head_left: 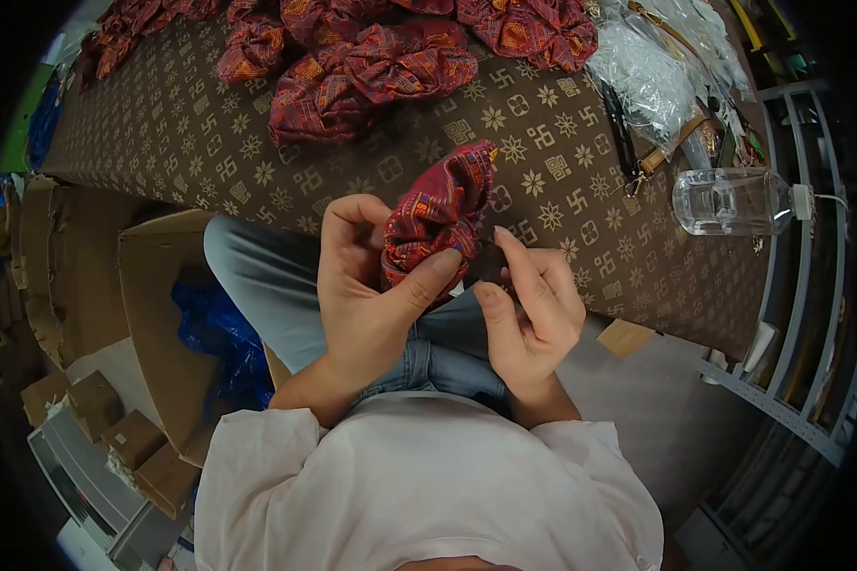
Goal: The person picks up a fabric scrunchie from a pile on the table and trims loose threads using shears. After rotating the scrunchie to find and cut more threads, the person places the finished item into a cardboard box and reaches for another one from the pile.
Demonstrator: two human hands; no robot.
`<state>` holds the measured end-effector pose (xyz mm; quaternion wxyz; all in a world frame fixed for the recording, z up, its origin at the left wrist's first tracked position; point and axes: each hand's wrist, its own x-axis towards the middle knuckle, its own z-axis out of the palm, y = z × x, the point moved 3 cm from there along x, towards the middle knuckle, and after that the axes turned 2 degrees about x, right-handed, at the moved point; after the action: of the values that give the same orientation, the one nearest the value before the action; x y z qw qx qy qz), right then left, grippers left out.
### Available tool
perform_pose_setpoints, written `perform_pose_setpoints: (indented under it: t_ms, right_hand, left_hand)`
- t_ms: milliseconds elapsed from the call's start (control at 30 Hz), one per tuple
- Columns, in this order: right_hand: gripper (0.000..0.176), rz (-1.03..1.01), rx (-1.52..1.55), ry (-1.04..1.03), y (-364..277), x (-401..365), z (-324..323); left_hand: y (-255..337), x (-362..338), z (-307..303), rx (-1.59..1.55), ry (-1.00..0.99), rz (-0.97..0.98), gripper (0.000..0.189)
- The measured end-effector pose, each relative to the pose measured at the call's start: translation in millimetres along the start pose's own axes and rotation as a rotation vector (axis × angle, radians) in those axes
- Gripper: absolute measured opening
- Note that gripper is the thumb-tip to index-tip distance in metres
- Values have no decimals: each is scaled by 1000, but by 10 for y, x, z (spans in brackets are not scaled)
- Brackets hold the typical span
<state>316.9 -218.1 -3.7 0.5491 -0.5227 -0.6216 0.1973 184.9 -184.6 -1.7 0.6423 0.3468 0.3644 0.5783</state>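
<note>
My left hand (367, 276) is closed around a gathered piece of red patterned cloth (438, 205), which bunches up like a scrunchie. Its thumb presses on the lower right of the folds. Just to the right, my right hand (538, 309) has its thumb and index finger apart, near the cloth's lower edge. Between those fingertips I see only a dark patch, and nothing I can make out is held. More gathered cloth pieces (371, 76) of the same red pattern lie in a heap farther back on the brown patterned tablecloth (352, 176).
A clear plastic bottle (733, 202) lies on its side at the right. Behind it are clear plastic bags (643, 71), a black pen-like tool (619, 124) and a brown strap (671, 147). A cardboard box (162, 333) with blue plastic (219, 328) stands at left; a metal rack (800, 400) is at right.
</note>
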Motion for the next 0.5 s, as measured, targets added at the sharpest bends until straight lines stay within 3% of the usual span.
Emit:
perform_pose_setpoints:
  t_ms: [200,500]
  right_hand:
    - [36,-90,-74,14,-24,21,-6]
    - [35,-111,-80,13,-46,48,-8]
  left_hand:
    - [17,-41,-54,197,7,185,47]
    - [24,-42,-41,221,-14,201,48]
